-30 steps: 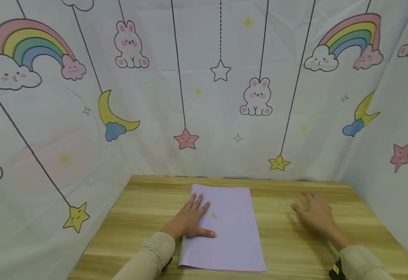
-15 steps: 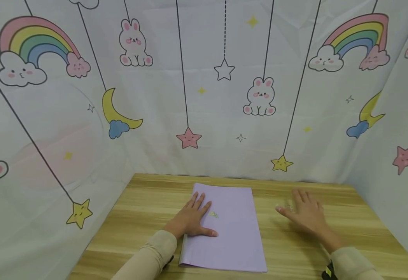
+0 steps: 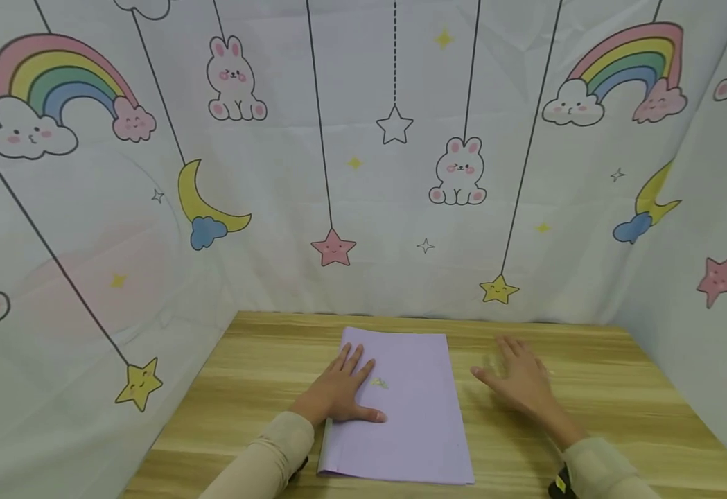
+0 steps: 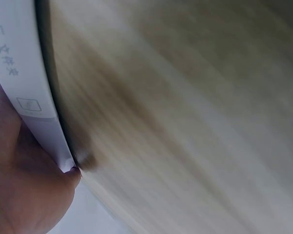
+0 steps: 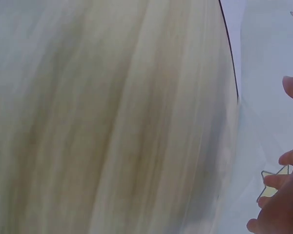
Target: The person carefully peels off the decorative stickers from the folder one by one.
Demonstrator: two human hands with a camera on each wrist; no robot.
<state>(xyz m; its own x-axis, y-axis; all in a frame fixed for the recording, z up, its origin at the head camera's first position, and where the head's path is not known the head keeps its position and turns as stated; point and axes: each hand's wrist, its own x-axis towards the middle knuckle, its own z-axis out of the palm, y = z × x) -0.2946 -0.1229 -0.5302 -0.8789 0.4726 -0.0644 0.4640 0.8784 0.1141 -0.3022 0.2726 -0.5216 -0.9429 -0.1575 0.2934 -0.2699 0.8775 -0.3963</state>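
Note:
A closed light-purple file folder [image 3: 407, 430] lies flat on the wooden table, with a small gold mark on its cover. My left hand [image 3: 341, 391] rests on the folder's left side, fingers spread and thumb stretched across the cover. Its spine [image 4: 10, 63], printed with lettering, runs beside that hand in the left wrist view. Right of the folder and apart from it, my right hand [image 3: 519, 374] has its fingers extended over the table. The right wrist view catches part of this hand [image 5: 283, 195] with nothing held. Faint see-through bits near its thumb are too blurred to identify.
The wood-grain table [image 3: 244, 388] ends at the back against a white curtain [image 3: 388, 277] printed with rainbows, rabbits and stars. The same cloth hangs at the left and right sides.
My right hand has moved left towards the folder, its fingers straightening on the way. The left hand and the folder have kept their places.

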